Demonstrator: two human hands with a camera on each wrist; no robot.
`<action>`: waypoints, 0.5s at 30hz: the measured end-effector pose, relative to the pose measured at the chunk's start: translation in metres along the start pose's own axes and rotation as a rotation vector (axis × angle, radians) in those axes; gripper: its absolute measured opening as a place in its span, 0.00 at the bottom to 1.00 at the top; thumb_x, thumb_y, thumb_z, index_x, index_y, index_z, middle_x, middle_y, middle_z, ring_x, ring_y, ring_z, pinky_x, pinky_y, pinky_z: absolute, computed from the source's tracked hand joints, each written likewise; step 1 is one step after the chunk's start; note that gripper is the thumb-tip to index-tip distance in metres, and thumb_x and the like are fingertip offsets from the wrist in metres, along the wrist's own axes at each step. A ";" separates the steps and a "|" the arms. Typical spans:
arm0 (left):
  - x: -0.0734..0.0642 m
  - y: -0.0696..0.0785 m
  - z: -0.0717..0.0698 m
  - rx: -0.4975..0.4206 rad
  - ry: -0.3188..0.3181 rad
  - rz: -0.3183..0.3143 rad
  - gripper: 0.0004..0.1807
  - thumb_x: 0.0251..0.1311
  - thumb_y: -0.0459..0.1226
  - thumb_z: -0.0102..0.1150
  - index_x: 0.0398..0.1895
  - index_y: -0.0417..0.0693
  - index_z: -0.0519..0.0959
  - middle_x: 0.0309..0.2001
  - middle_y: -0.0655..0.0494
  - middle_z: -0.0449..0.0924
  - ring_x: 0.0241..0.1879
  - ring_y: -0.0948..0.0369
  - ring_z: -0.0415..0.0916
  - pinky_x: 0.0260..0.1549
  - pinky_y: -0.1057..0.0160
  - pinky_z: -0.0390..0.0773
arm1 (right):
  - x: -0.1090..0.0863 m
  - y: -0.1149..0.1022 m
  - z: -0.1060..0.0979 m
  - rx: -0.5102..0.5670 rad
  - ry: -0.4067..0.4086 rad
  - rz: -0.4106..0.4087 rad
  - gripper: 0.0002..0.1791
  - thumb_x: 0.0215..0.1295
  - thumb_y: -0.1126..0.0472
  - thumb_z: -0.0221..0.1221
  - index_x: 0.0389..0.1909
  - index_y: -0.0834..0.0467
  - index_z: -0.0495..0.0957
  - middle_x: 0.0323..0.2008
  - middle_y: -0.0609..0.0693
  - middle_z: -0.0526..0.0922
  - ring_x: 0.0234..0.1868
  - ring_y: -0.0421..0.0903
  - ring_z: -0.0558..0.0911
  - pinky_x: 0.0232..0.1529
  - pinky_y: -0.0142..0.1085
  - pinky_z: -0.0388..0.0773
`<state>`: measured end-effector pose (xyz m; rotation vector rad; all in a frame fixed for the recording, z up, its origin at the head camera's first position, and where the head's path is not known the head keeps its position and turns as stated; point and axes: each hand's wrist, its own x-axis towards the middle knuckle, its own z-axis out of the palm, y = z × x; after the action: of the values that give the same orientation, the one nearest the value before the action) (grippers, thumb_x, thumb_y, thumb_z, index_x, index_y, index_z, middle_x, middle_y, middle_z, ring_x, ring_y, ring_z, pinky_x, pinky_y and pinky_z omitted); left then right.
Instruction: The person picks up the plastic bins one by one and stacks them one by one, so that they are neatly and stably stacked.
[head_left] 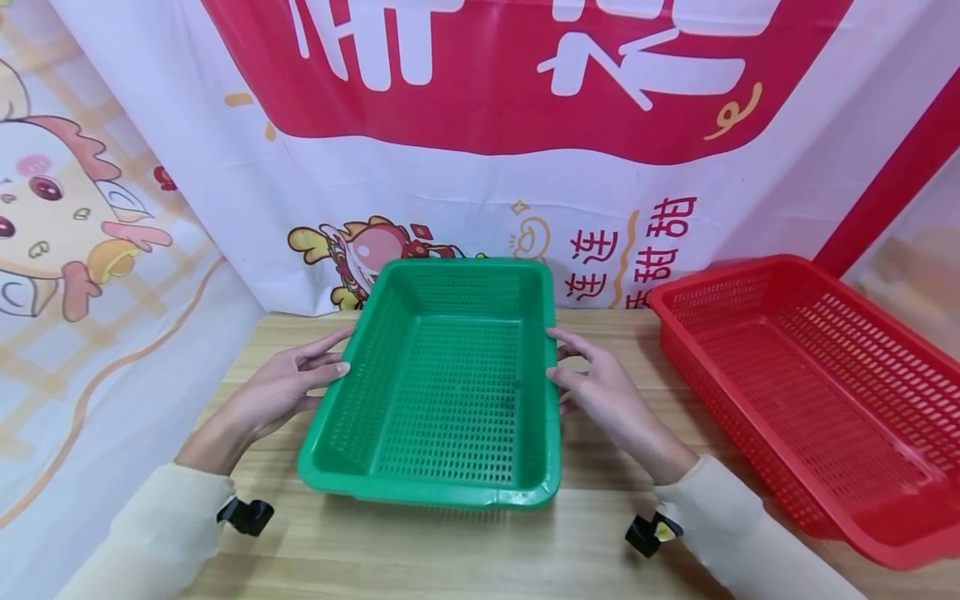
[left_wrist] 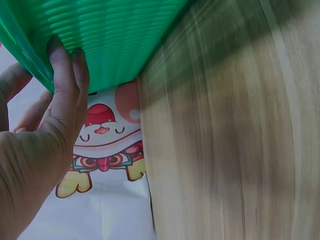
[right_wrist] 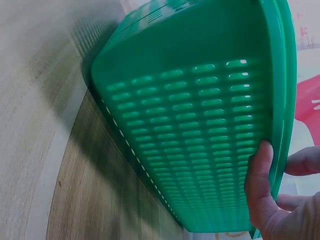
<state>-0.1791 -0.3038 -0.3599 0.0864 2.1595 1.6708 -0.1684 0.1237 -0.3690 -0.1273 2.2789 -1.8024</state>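
Observation:
An empty green plastic basket [head_left: 450, 392] with slotted walls and floor is in the middle of the head view, over the wooden table. My left hand [head_left: 277, 387] grips its left rim, and my right hand [head_left: 600, 392] holds the opposite rim. In the left wrist view, fingers [left_wrist: 65, 75] reach under the rim against the basket's outer wall. The right wrist view likewise has a finger [right_wrist: 260, 175] pressed to the slotted side below the rim. Whether the basket's base touches the table or hovers slightly above it, I cannot tell.
To the right stands a red slotted basket [head_left: 802, 408], angled on the wooden table [head_left: 480, 550]. A printed white and red cloth [head_left: 480, 200] hangs along the table's back edge. Another patterned cloth [head_left: 112, 350] hangs on the left.

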 end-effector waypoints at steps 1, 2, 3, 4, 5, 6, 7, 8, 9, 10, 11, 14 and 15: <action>0.000 0.001 0.001 -0.002 0.003 0.001 0.41 0.78 0.46 0.57 0.86 0.60 0.50 0.67 0.52 0.75 0.53 0.66 0.85 0.50 0.56 0.89 | 0.000 0.000 -0.001 0.002 0.002 0.001 0.34 0.76 0.64 0.55 0.81 0.53 0.62 0.63 0.62 0.69 0.34 0.48 0.86 0.38 0.42 0.89; 0.001 0.001 0.002 -0.005 0.005 0.001 0.40 0.78 0.45 0.57 0.86 0.60 0.50 0.65 0.54 0.76 0.53 0.66 0.85 0.50 0.56 0.89 | 0.000 0.000 -0.002 0.002 0.004 0.002 0.34 0.76 0.64 0.55 0.81 0.53 0.62 0.63 0.62 0.69 0.34 0.48 0.86 0.38 0.43 0.89; 0.001 0.001 0.004 -0.006 0.009 0.002 0.40 0.78 0.45 0.57 0.86 0.59 0.50 0.64 0.54 0.76 0.52 0.65 0.85 0.50 0.56 0.89 | 0.000 0.000 -0.002 0.003 0.005 0.003 0.34 0.76 0.64 0.55 0.81 0.53 0.63 0.63 0.62 0.69 0.35 0.48 0.86 0.38 0.43 0.89; 0.001 0.001 0.005 -0.007 0.013 0.002 0.40 0.78 0.45 0.57 0.86 0.59 0.50 0.64 0.55 0.76 0.52 0.65 0.86 0.50 0.56 0.89 | 0.000 0.000 -0.003 0.007 0.006 0.003 0.34 0.76 0.65 0.55 0.80 0.53 0.63 0.63 0.63 0.69 0.34 0.48 0.86 0.38 0.43 0.89; 0.001 0.002 0.006 -0.005 0.014 0.004 0.40 0.78 0.44 0.57 0.86 0.59 0.50 0.64 0.54 0.76 0.51 0.65 0.86 0.50 0.57 0.89 | 0.000 0.000 -0.004 0.006 0.005 0.003 0.34 0.76 0.65 0.55 0.80 0.53 0.63 0.63 0.63 0.69 0.35 0.48 0.86 0.38 0.43 0.89; 0.001 0.002 0.007 -0.006 0.016 0.003 0.40 0.78 0.44 0.57 0.86 0.59 0.50 0.64 0.53 0.76 0.51 0.65 0.86 0.50 0.57 0.89 | 0.000 0.000 -0.004 0.004 0.003 0.003 0.34 0.76 0.64 0.55 0.81 0.53 0.63 0.63 0.62 0.69 0.35 0.49 0.86 0.37 0.41 0.89; 0.000 0.002 0.008 -0.008 0.018 0.002 0.40 0.78 0.44 0.57 0.86 0.59 0.50 0.64 0.53 0.76 0.51 0.65 0.86 0.50 0.57 0.89 | 0.001 0.000 -0.005 0.002 -0.001 0.002 0.34 0.76 0.64 0.55 0.81 0.52 0.62 0.63 0.62 0.69 0.36 0.49 0.86 0.37 0.41 0.89; 0.000 0.002 0.008 -0.007 0.016 0.005 0.40 0.78 0.44 0.57 0.86 0.59 0.50 0.65 0.52 0.75 0.51 0.65 0.86 0.50 0.57 0.89 | 0.000 0.001 -0.006 0.000 -0.003 0.003 0.34 0.76 0.64 0.55 0.81 0.52 0.62 0.64 0.62 0.69 0.36 0.49 0.86 0.37 0.40 0.88; 0.000 0.003 0.009 -0.007 0.014 0.008 0.40 0.78 0.44 0.57 0.86 0.59 0.50 0.65 0.51 0.75 0.51 0.64 0.86 0.50 0.58 0.89 | 0.000 0.001 -0.007 -0.001 -0.006 0.004 0.34 0.77 0.64 0.55 0.81 0.52 0.62 0.64 0.62 0.69 0.36 0.49 0.86 0.37 0.40 0.88; 0.000 0.003 0.009 -0.009 0.010 0.011 0.40 0.78 0.44 0.57 0.86 0.58 0.49 0.65 0.51 0.75 0.50 0.64 0.87 0.50 0.58 0.89 | 0.000 0.001 -0.007 -0.005 -0.009 0.006 0.34 0.77 0.63 0.55 0.81 0.51 0.62 0.64 0.62 0.69 0.37 0.49 0.86 0.37 0.39 0.88; 0.000 0.003 0.009 -0.010 0.006 0.014 0.40 0.78 0.44 0.56 0.86 0.58 0.49 0.65 0.50 0.75 0.51 0.64 0.86 0.49 0.58 0.89 | 0.000 0.001 -0.008 -0.010 -0.012 0.009 0.34 0.77 0.63 0.55 0.81 0.51 0.62 0.64 0.62 0.69 0.38 0.50 0.86 0.38 0.39 0.88; -0.001 0.003 0.010 -0.012 0.001 0.019 0.41 0.78 0.44 0.56 0.86 0.57 0.48 0.63 0.53 0.76 0.51 0.64 0.86 0.49 0.58 0.89 | 0.000 0.002 -0.009 -0.011 -0.014 0.019 0.33 0.77 0.63 0.54 0.81 0.50 0.62 0.64 0.61 0.69 0.38 0.50 0.86 0.38 0.38 0.88; 0.000 0.003 0.010 -0.016 0.003 0.018 0.41 0.78 0.43 0.56 0.86 0.57 0.49 0.62 0.55 0.77 0.50 0.64 0.87 0.49 0.58 0.89 | 0.000 0.002 -0.009 -0.011 -0.014 0.022 0.33 0.77 0.63 0.55 0.81 0.49 0.62 0.64 0.61 0.69 0.38 0.50 0.86 0.37 0.38 0.88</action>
<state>-0.1760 -0.2937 -0.3587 0.0990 2.1525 1.6989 -0.1702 0.1327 -0.3689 -0.1156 2.2721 -1.7733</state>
